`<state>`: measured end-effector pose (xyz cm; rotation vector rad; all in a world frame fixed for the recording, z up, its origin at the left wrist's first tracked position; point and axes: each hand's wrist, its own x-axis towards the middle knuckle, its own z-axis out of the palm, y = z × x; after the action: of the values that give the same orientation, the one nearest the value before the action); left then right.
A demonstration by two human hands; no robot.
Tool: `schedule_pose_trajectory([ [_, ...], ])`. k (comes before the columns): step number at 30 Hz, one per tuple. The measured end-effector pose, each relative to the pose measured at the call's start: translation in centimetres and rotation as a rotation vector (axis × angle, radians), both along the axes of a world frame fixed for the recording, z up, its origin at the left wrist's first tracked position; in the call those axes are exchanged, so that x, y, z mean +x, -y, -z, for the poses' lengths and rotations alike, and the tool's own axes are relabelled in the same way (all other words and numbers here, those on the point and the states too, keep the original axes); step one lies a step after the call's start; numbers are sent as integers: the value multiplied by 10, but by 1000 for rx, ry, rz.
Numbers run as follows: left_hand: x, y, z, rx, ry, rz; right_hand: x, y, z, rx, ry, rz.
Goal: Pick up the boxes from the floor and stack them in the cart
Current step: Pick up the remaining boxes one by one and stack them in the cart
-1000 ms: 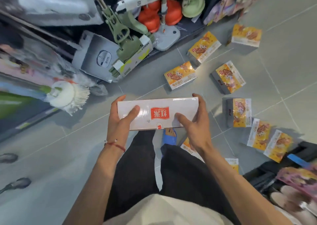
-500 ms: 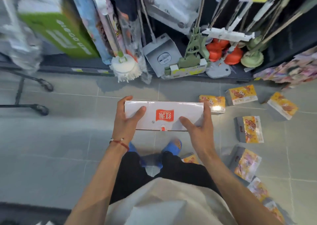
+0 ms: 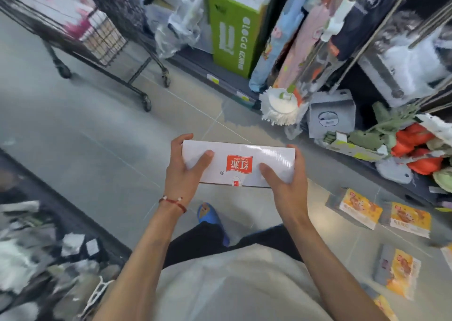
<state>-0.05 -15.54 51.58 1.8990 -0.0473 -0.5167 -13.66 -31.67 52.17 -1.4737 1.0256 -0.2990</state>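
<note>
Nearest, at the right, three yellow boxes (image 3: 396, 271) lie flat on the grey tile floor (image 3: 97, 149), with slivers of two more at the frame's edge. One blue shoe (image 3: 210, 215) shows between the forearms. Two hands hold one white box (image 3: 244, 149) level above the floor: the left hand (image 3: 186, 171) curls round its left end, thumb on top, and the right hand (image 3: 286, 183) grips the right end likewise. Beyond, one white mop head (image 3: 281, 108) and one green carton (image 3: 234, 32) sit by the shelves. One wire cart (image 3: 107, 42), well apart at upper left, carries white-and-pink boxes.

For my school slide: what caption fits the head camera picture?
Left hand and right hand grip a white box with a red logo; wire cart upper left, yellow boxes on the floor.
</note>
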Motion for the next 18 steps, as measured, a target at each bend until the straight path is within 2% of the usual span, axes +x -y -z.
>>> schedule_pose_trajectory([
  [7, 65, -86, -8, 10, 18, -212, 101, -62, -11, -9, 20, -209],
  [18, 172, -131, -13, -4, -13, -544, 275, -86, -9, 58, 35, -483],
])
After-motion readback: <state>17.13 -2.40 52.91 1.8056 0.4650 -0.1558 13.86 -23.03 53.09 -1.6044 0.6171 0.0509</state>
